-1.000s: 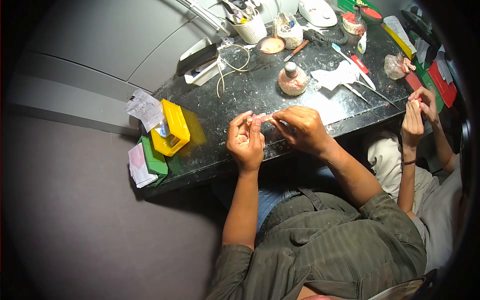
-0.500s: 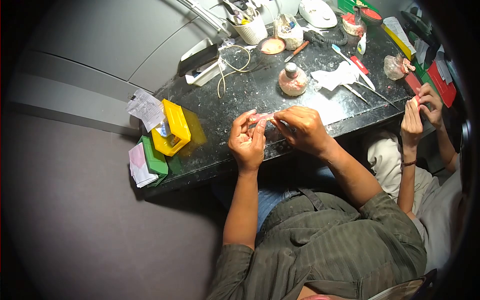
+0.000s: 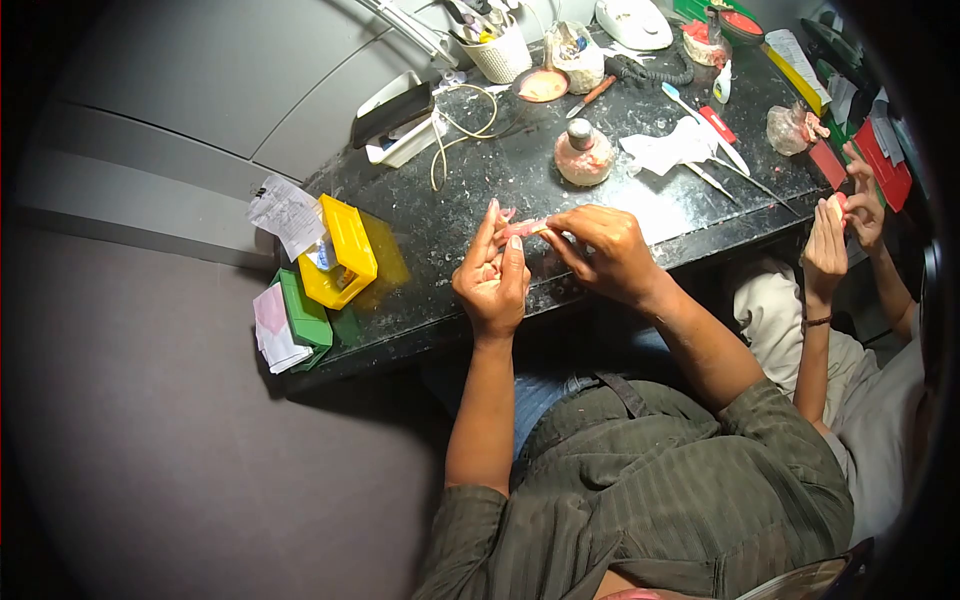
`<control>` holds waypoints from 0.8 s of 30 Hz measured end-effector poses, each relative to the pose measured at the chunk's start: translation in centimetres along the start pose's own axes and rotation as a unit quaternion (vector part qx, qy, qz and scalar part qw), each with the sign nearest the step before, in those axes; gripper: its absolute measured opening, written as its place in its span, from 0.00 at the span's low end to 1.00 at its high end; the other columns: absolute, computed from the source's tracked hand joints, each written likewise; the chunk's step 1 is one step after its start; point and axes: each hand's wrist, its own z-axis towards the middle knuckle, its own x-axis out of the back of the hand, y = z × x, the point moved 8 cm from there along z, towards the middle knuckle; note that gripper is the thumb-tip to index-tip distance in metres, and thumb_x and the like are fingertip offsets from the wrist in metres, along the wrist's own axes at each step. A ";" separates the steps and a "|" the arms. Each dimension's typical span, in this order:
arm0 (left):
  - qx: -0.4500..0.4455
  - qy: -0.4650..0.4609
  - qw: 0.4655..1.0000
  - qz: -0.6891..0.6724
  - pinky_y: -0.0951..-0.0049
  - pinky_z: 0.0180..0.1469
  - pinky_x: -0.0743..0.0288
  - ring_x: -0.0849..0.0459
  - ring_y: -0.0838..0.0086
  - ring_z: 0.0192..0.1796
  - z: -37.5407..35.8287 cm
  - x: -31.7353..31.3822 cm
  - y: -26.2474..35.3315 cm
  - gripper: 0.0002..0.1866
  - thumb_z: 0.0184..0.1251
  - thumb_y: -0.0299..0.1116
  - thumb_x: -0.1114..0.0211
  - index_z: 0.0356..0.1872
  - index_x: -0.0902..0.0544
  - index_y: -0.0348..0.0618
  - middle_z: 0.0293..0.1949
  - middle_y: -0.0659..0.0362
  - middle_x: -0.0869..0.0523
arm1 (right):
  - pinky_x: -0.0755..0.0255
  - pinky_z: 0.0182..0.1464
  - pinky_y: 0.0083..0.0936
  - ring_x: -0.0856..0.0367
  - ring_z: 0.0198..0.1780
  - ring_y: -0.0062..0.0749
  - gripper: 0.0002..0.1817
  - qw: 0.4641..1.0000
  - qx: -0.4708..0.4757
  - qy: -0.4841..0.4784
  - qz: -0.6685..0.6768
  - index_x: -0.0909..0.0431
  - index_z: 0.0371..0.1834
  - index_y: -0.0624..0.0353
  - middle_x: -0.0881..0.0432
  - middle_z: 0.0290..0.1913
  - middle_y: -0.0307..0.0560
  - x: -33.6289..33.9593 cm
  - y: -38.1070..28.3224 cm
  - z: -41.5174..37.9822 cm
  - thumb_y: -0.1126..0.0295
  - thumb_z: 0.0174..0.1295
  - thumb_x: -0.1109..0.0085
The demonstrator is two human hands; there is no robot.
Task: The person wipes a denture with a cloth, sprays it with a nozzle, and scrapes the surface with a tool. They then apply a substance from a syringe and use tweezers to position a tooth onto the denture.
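Observation:
A small curved pink piece [image 3: 524, 228], which looks like dental wax, is held between my two hands over the front of the black bench. My left hand [image 3: 493, 285] is closed on its left end, thumb in front and index finger pointing up behind it. At the right end, the fingertips of my right hand [image 3: 603, 252] pinch the piece. Fingers hide part of its shape. Just beyond my hands stands a round spirit burner [image 3: 584, 160] with a metal cap, its body smeared with pink.
A yellow bin [image 3: 350, 255] and a green bin [image 3: 308, 318] with papers sit at the left. Behind are a wooden-handled knife [image 3: 592, 98], white tissue [image 3: 668, 148], a toothbrush [image 3: 690, 110] and a tool cup [image 3: 500, 55]. A co-worker's hands [image 3: 828, 240] hold something pink at right.
My left index finger has lifted and straightened, showing more of the pink piece. The co-worker's right hand has opened its fingers somewhat. The view has shifted slightly.

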 end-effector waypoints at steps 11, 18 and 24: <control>0.013 -0.009 1.000 -0.026 0.84 0.16 0.40 0.30 0.89 0.16 0.2 0.0 0.3 0.24 0.75 0.21 0.40 0.70 0.28 0.27 0.30 0.57 0.13 | 0.25 0.29 0.29 0.17 0.26 0.36 0.07 1.000 -0.007 -0.008 0.013 0.14 0.37 0.62 0.15 0.29 0.47 -0.1 0.2 0.0 0.76 0.57 0.27; 0.024 0.047 0.997 -0.059 0.84 0.15 0.40 0.29 0.87 0.16 0.4 0.7 -0.8 0.18 0.72 0.20 0.35 0.60 0.22 0.29 0.31 0.54 0.14 | 0.22 0.32 0.35 0.15 0.30 0.41 0.07 0.997 0.070 -0.012 -0.020 0.17 0.35 0.59 0.16 0.29 0.45 -0.4 -1.1 -0.3 0.73 0.56 0.28; 0.055 0.053 0.997 -0.028 0.83 0.15 0.39 0.29 0.86 0.16 0.4 1.0 -1.5 0.16 0.73 0.21 0.35 0.59 0.22 0.27 0.33 0.52 0.12 | 0.22 0.32 0.32 0.14 0.30 0.39 0.10 0.995 0.079 -0.024 -0.048 0.17 0.38 0.60 0.14 0.33 0.46 -0.6 -1.1 -0.4 0.74 0.54 0.25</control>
